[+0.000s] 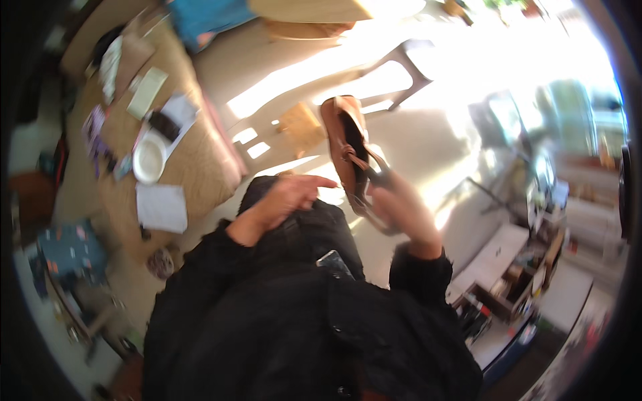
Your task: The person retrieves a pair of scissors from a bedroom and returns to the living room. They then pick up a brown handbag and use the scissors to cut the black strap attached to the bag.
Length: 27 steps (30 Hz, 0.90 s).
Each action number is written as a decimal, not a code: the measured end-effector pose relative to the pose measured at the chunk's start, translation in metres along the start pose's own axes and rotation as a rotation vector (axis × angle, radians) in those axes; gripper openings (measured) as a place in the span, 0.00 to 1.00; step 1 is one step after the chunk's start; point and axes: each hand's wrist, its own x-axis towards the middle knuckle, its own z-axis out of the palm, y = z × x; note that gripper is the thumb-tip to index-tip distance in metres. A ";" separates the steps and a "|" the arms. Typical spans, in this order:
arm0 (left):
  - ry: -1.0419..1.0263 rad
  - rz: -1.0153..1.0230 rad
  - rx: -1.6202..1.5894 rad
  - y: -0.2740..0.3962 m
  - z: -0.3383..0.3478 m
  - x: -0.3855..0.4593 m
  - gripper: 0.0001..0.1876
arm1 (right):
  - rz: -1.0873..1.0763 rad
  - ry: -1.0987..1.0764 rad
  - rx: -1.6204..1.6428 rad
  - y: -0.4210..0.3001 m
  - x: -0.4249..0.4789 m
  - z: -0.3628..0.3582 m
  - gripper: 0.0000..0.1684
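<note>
A brown leather-like bag [335, 130], open at the top with a dark inside, hangs in front of me. My right hand [401, 205] is blurred and closed around its handle straps [376, 163]. To the left of the bag, my left hand [296, 195] has its index finger stretched towards the bag's side and the other fingers curled. Nothing shows in that hand. Whether the fingertip touches the bag cannot be made out.
On the left, a brown-covered bed [210, 170] bears a white bowl [149, 159] and papers [161, 208]. Ahead are a wooden stool [301, 125] and a grey stool [414, 70] in strong sunlight. At right, a table [489, 255] holds an open box of assorted items [506, 295]. A phone [335, 261] lies against my front.
</note>
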 end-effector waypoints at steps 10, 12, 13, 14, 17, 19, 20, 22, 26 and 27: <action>0.048 0.090 -0.372 -0.048 -0.051 -0.100 0.22 | 0.104 -0.327 -0.131 0.014 0.044 0.179 0.04; 0.165 0.126 -0.459 -0.054 -0.074 -0.130 0.20 | 0.241 -0.403 -0.109 0.018 0.057 0.212 0.04; 0.219 0.145 -0.507 -0.058 -0.086 -0.143 0.20 | 0.314 -0.437 -0.104 0.023 0.065 0.228 0.04; 0.258 0.146 -0.463 -0.070 -0.104 -0.155 0.18 | 0.308 -0.520 -0.122 0.031 0.074 0.244 0.06; 0.351 0.186 -0.602 -0.071 -0.130 -0.210 0.16 | 0.310 -0.688 -0.237 0.039 0.092 0.296 0.10; 0.501 0.232 -0.679 -0.084 -0.145 -0.239 0.13 | 0.209 -0.798 -0.413 0.035 0.104 0.322 0.13; 0.562 0.273 -0.735 -0.092 -0.150 -0.253 0.13 | 0.087 -0.823 -0.478 0.038 0.110 0.334 0.13; 0.645 0.361 -0.854 -0.101 -0.158 -0.283 0.12 | -0.073 -0.858 -0.629 0.029 0.126 0.354 0.13; 0.881 0.435 -0.791 -0.100 -0.153 -0.352 0.10 | -0.279 -0.665 -0.749 0.047 0.178 0.395 0.13; 0.881 0.443 -0.795 -0.107 -0.155 -0.369 0.09 | -0.317 -0.652 -0.768 0.049 0.189 0.409 0.12</action>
